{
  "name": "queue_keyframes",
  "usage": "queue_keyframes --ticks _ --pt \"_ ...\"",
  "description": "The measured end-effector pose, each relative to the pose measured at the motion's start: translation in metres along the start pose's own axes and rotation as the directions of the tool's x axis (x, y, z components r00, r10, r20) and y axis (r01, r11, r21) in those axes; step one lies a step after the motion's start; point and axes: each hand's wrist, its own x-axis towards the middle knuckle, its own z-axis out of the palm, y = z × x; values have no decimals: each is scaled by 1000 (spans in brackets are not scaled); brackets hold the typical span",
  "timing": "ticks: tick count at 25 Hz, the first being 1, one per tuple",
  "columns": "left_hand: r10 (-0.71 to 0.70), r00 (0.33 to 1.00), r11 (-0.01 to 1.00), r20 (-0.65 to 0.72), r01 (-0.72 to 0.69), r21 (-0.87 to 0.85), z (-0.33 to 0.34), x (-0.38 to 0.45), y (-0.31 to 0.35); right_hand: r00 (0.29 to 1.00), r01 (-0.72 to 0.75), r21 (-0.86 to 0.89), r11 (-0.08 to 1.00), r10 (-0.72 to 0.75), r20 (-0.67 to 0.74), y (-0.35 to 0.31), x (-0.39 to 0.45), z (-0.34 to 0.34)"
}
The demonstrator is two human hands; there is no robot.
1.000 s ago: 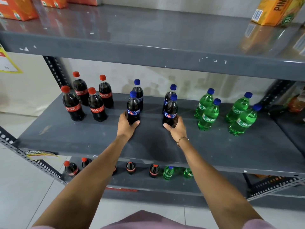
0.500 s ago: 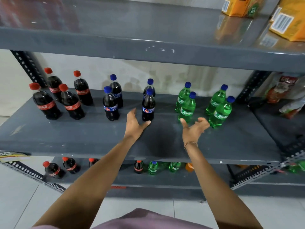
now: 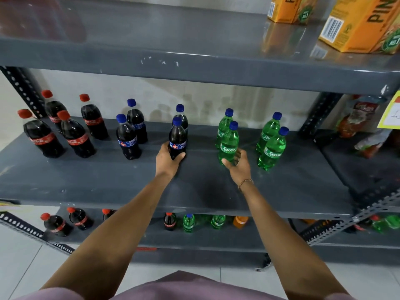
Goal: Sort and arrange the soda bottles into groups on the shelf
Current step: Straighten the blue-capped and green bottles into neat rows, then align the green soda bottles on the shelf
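Note:
On the grey middle shelf (image 3: 86, 180) stand three groups of bottles. Several red-capped cola bottles (image 3: 75, 137) are at the left. Blue-capped dark cola bottles stand in the middle, one pair at the left (image 3: 128, 139). My left hand (image 3: 167, 162) grips the base of the front dark bottle (image 3: 178, 137) of the right pair. Green Sprite bottles stand at the right, with a pair at the far right (image 3: 272, 148). My right hand (image 3: 238, 164) wraps the base of the front Sprite bottle (image 3: 229, 141). All bottles stand upright.
The upper shelf (image 3: 194, 68) overhangs close above the bottle caps, with orange juice cartons (image 3: 359, 24) at the right. The lower shelf holds more cola, green and orange bottles (image 3: 188, 223). Snack packets (image 3: 359, 124) lie on the neighbouring shelf at the right.
Both hands let go of two dark blue-capped bottles, shifted to the right, and closed again: the left on the front dark bottle, the right on the front Sprite bottle. The camera panned right.

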Motion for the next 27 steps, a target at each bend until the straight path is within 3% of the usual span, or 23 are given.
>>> queue_keyframes --ticks 13,18,23,25,27 --pt "-57 998 998 -3 57 32 -1 -14 -10 998 36 -15 999 -35 52 -6 -10 -6" --pt "-48 998 999 -41 48 -2 4 -30 -11 977 19 -23 1000 -24 -213 5 -29 -15" --pt "93 989 995 117 -90 -34 36 -48 9 807 54 -45 998 -70 -587 14 -37 -44" --pt "115 972 992 205 -102 -73 54 -50 25 820 32 -67 997 -65 -569 21 -31 -61" --pt "126 954 991 271 -109 -78 69 -49 41 901 -21 -62 998 -8 -434 24 -23 -77"
